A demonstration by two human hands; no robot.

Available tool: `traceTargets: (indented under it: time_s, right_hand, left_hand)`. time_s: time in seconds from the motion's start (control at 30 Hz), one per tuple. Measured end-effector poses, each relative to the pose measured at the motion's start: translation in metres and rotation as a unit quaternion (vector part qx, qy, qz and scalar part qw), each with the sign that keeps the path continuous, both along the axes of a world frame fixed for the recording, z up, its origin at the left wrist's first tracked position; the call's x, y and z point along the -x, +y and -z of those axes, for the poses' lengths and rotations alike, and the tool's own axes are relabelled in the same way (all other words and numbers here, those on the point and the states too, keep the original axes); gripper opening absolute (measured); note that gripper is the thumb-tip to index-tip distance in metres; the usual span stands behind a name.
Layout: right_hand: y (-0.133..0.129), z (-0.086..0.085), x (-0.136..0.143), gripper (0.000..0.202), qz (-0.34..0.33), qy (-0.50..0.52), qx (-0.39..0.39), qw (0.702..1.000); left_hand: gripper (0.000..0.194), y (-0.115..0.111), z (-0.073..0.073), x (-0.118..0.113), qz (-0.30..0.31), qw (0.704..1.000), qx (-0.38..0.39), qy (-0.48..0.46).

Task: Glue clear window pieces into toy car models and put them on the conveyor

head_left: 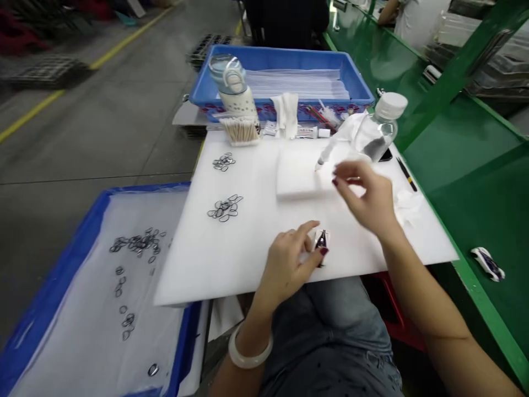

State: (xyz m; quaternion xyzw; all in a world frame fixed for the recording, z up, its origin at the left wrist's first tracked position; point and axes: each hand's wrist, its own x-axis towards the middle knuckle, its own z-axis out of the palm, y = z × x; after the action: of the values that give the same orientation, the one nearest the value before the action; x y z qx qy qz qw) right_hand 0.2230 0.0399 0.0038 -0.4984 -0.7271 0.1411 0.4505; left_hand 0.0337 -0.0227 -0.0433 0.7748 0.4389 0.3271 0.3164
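My left hand [289, 262] is at the front of the white foam board [252, 237]. Its thumb and index finger hold a small white-and-black toy car [321, 241] against the board. Higher and to the right is my right hand [367, 196], slightly blurred, with thumb and fingertips pinched together. Whether something tiny sits in that pinch cannot be made out. Just left of those fingertips, a clear dropper-like tube [326, 153] rests with its tip over a raised white foam block [295, 173]. Two small piles of thin black rings, a far pile [223, 161] and a near pile [225, 208], lie on the board's left side.
A blue tray [281, 105] stands behind the board with a patterned bottle [237, 94], cotton swabs [241, 131] and glue tubes [308, 132] before it. At right are a clear bottle [378, 129], a black-yellow pen [407, 173] and another toy car [487, 263]. A blue-rimmed tray [93, 220] holds more rings.
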Motion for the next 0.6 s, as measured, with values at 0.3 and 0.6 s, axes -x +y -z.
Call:
traceTargets:
  time_s: [0.3,0.6]
  right_hand:
    - [0.062,-0.007,-0.001,0.041,-0.038,0.028,0.172,0.984]
    - [-0.053,-0.018,0.022,0.011,-0.176,0.363,0.138,0.904]
  left_hand:
    - [0.054,0.004,-0.003,0.0,0.099,0.991,-0.028,0.08]
    - [0.027,-0.003,-0.007,-0.028,-0.107,0.992,0.04,-0.054]
